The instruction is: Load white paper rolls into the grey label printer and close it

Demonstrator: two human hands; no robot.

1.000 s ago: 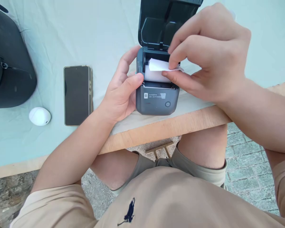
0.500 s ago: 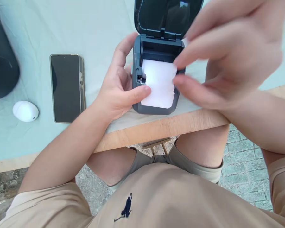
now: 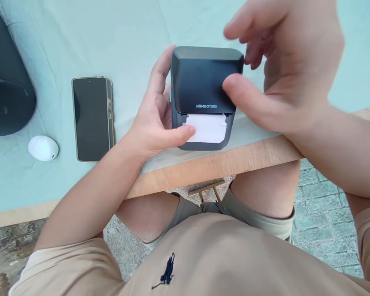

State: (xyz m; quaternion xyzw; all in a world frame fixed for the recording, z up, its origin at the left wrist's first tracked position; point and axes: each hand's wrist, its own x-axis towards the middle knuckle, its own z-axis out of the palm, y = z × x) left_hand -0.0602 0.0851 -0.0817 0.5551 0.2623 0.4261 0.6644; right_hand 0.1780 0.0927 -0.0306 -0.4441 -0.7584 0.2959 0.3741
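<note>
A dark label printer (image 3: 203, 82) marked NIIMBOT stands near the table's front edge with its lid down. White label paper (image 3: 208, 128) sticks out below the lid over the printer's front. My left hand (image 3: 160, 119) grips the printer's left side, its thumb lying on the paper's left edge. At the printer's upper right is my right hand (image 3: 283, 70), fingers apart and nothing held. Its thumb is over the lid's right part; whether it touches the lid I cannot tell.
Left of my left hand lies a smartphone (image 3: 92, 119), screen up. A small white rounded case (image 3: 43, 148) sits further left, below a large black object (image 3: 9, 78) cut off by the frame. The wooden table edge (image 3: 216, 166) runs close in front of my body.
The printer's lid has swung from raised to down, covering the paper roll. My right hand has moved off the paper, upward and more open. My left hand keeps its hold.
</note>
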